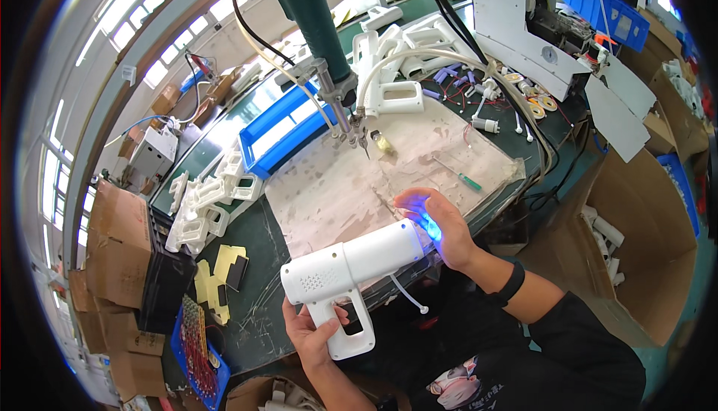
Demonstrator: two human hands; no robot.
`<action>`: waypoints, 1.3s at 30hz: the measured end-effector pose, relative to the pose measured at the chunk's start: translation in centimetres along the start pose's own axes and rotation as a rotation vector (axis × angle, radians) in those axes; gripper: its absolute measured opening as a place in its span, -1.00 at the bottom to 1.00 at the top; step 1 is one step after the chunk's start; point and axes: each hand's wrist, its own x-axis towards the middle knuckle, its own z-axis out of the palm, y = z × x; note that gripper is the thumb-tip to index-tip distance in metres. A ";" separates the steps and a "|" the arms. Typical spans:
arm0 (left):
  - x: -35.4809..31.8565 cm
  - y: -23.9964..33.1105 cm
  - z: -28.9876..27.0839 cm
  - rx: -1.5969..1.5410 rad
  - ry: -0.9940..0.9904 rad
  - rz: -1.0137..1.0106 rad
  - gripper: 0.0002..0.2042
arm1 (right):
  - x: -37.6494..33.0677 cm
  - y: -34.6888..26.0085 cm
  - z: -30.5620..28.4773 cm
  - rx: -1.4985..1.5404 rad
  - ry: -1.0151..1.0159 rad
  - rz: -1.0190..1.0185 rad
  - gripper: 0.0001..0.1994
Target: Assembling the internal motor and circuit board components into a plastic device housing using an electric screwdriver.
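Observation:
My left hand [310,332] is wrapped round the looped handle of a white gun-shaped plastic device [355,261]. The device lies tilted across the front of the table, its wide vented end to the left and its muzzle to the upper right. Blue light glows from the muzzle onto my right hand [443,228], which is cupped just in front of it with fingers extended and holds nothing. Whether the palm touches the muzzle is hard to tell. A thin white cable with a round tip [423,308] hangs below the barrel.
Overhead hangs a green power screwdriver [310,14], its bit above the stained mat [321,201]. A green-handled screwdriver [469,181] lies there. White housings [206,201] and a blue tray [254,157] are left; purple parts, wires and a white machine [516,37] stand back right. A cardboard box [628,261] is right.

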 end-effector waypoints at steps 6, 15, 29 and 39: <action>0.8 0.0 0.3 -0.040 0.035 -0.052 -0.17 | -0.5 -2.8 -0.2 -0.113 0.008 0.004 -0.70; 4.5 -0.3 1.5 -0.036 0.083 -0.204 -0.19 | 1.7 -13.9 3.0 -0.592 -0.042 -0.375 -0.60; 4.9 1.6 2.4 1.127 0.216 -0.080 -0.25 | 18.0 -16.6 10.7 -0.704 0.069 -0.389 -0.25; 7.2 0.8 9.2 0.751 -0.288 0.009 -0.64 | 11.2 -16.4 15.1 -0.192 -0.236 -0.312 -0.72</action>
